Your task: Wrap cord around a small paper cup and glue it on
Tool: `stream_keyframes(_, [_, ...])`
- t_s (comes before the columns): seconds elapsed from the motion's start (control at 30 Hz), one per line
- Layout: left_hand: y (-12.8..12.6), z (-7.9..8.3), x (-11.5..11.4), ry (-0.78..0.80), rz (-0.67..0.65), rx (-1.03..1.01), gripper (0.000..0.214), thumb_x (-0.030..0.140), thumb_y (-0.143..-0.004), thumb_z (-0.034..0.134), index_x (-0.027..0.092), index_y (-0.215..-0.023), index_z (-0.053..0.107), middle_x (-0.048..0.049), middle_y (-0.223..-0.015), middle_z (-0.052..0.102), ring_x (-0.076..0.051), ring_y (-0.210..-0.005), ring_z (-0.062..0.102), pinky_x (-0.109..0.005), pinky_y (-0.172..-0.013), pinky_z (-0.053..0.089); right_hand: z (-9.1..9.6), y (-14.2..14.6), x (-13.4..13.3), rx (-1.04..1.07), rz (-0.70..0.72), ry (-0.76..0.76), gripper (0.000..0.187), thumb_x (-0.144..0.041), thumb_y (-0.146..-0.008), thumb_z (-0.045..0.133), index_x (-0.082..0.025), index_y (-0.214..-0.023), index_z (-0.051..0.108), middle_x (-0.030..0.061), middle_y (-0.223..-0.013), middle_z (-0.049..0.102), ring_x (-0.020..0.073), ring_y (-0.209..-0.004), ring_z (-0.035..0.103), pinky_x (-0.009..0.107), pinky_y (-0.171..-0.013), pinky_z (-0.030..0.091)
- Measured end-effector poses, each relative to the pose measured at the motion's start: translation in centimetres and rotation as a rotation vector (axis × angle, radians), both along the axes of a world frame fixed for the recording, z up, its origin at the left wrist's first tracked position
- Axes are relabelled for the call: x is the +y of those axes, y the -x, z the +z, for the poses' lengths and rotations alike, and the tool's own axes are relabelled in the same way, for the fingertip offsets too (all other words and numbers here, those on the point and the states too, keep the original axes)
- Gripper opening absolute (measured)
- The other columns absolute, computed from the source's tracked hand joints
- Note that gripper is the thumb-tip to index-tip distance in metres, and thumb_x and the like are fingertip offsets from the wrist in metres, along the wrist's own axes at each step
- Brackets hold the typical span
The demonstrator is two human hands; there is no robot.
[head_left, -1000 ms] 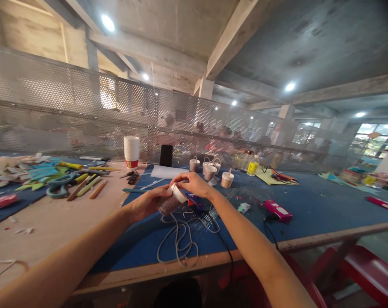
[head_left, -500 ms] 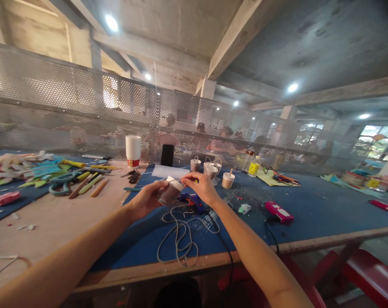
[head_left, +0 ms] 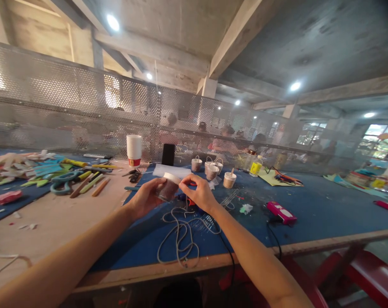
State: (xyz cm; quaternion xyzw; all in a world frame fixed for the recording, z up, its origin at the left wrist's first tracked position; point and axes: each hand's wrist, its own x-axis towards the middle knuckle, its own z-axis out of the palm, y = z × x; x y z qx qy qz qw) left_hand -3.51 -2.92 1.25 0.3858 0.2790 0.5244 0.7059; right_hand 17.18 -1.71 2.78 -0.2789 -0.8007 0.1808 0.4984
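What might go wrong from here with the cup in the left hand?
The left hand holds the cup tilted, so it might slip or get dented if squeezed. The grey cord lies in loose loops close by and could snag on a hand. The blue-and-red tool is partly hidden by the right hand, so a knock seems possible.

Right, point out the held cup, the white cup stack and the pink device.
Held cup (head_left: 170, 189): head view, on its brownish side.
White cup stack (head_left: 134, 147): head view, on its white side.
Pink device (head_left: 276, 209): head view, on its upper face.
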Motion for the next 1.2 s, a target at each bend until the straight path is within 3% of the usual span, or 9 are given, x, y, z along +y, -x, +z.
stream_keyframes(0.33, [-0.05, -0.17, -0.07, -0.024, 0.021, 0.000, 0.026, 0.022, -0.089, 0.062, 0.006, -0.104, 0.074, -0.0156, -0.098, 0.078, -0.026, -0.083, 0.074, -0.038, -0.083, 0.060, -0.53, -0.01, 0.61, -0.003, -0.021, -0.048, 0.009, -0.026, -0.089, 0.065, -0.021, -0.081, 0.065, 0.0000, -0.083, 0.070, 0.0160, -0.082, 0.066, 0.028, -0.084, 0.051])
stream_keyframes(0.53, [-0.04, -0.39, 0.16, -0.036, -0.005, -0.002, 0.027, 0.024, -0.090, 0.060, 0.005, -0.102, 0.075, -0.0172, -0.097, 0.079, -0.026, -0.081, 0.074, -0.037, -0.081, 0.060, -0.86, 0.06, 0.89, 0.011, -0.034, -0.018, 0.010, -0.027, -0.089, 0.063, -0.021, -0.081, 0.064, 0.0001, -0.082, 0.070, 0.0163, -0.081, 0.067, 0.028, -0.082, 0.052])
stream_keyframes(1.2, [-0.70, -0.37, -0.36, -0.035, 0.095, 0.006, 0.021, 0.027, -0.088, 0.063, 0.012, -0.095, 0.076, -0.0111, -0.088, 0.079, -0.024, -0.076, 0.073, -0.034, -0.072, 0.061, -0.72, 0.73, 0.30, -0.013, -0.075, -0.009, 0.010, -0.024, -0.087, 0.062, -0.021, -0.077, 0.060, 0.0004, -0.078, 0.069, 0.0169, -0.078, 0.067, 0.028, -0.079, 0.051])
